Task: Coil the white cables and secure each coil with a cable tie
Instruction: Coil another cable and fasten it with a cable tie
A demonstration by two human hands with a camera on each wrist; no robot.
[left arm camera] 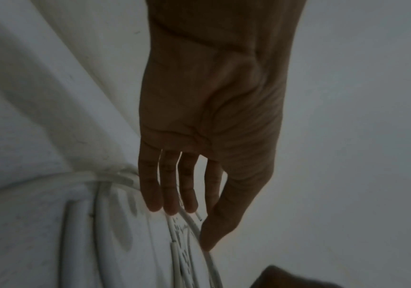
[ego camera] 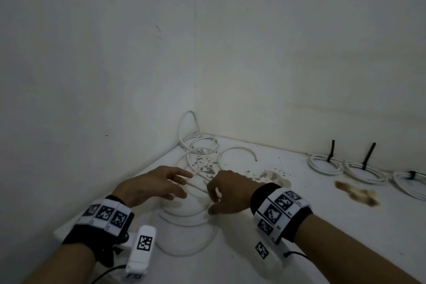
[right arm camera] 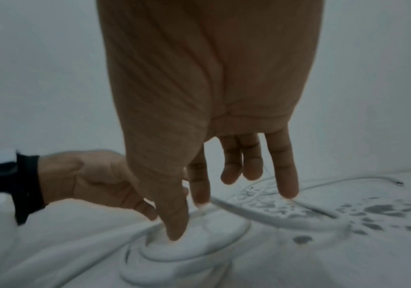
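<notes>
A loose white cable [ego camera: 191,221] lies in wide, untied loops on the white table [ego camera: 299,249], directly under and between both hands, its turns spreading toward the person from the fingertips. Beyond the fingertips, more slack cable [ego camera: 198,143] piles in the corner where the two walls [ego camera: 92,64] meet, one loop leaning up against the wall, and a free cut end [ego camera: 255,159] curves out just past the right hand.

The left hand [ego camera: 156,185] hovers palm down over the loops, fingers [left arm camera: 170,194] straight and slightly spread, holding nothing; in the left wrist view the fingertips are close to a strand, though contact cannot be told. The right hand [ego camera: 227,192] reaches in from the other side, fingers pointing down with a loose bend, thumb [right arm camera: 175,220] lowered into the middle of the loops and the fingertips at or just above a strand; it clasps nothing that shows.

Well off to the right of the right hand, three finished coils [ego camera: 326,163] lie in a row near the far wall, each cinched by a black cable tie [ego camera: 368,154] whose tail sticks up or out.

Brown stains [ego camera: 357,192] and grey flecks [ego camera: 205,165] mark the tabletop between the hands and those coils.

Both wrists carry black straps with white blocks [ego camera: 280,205] printed with black-and-white square marker patterns; no readable writing shows. A white camera unit [ego camera: 141,251] with the same kind of marker hangs under the left wrist.
</notes>
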